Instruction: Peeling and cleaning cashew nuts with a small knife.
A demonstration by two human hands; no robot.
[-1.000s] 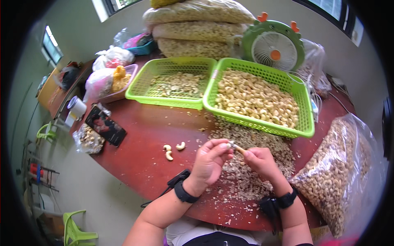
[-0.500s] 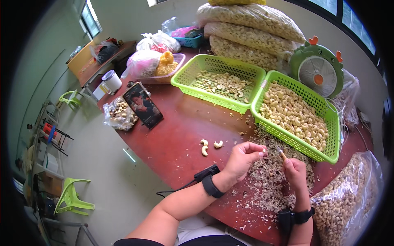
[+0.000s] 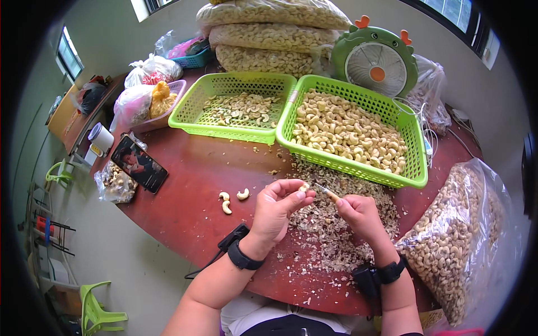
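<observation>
My left hand (image 3: 277, 210) pinches a pale cashew (image 3: 304, 187) between thumb and fingertips. My right hand (image 3: 358, 215) is closed on a small knife with a wooden handle (image 3: 330, 195), its thin metal tip beside the cashew. Below both hands lies a spread of brown skin scraps and crumbs (image 3: 330, 235) on the red wooden table (image 3: 174, 218). Three loose cashews (image 3: 226, 206) rest left of my left hand. Above my hands, a green basket (image 3: 413, 181) holds many cashews; a second green basket (image 3: 218, 130) holds a thinner layer of pieces.
A large clear bag of cashews (image 3: 443, 252) is at right. A phone (image 3: 137, 162), small nut bag (image 3: 115, 185) and mug (image 3: 102, 138) are at left. Stacked sacks (image 3: 269, 33), a green fan (image 3: 375, 64) and bagged items stand behind; green chairs (image 3: 98, 311) are at lower left.
My view swung left half a second ago and has swung back. The knife tip was at the cashew, then drew slightly apart, and now is close beside it again.
</observation>
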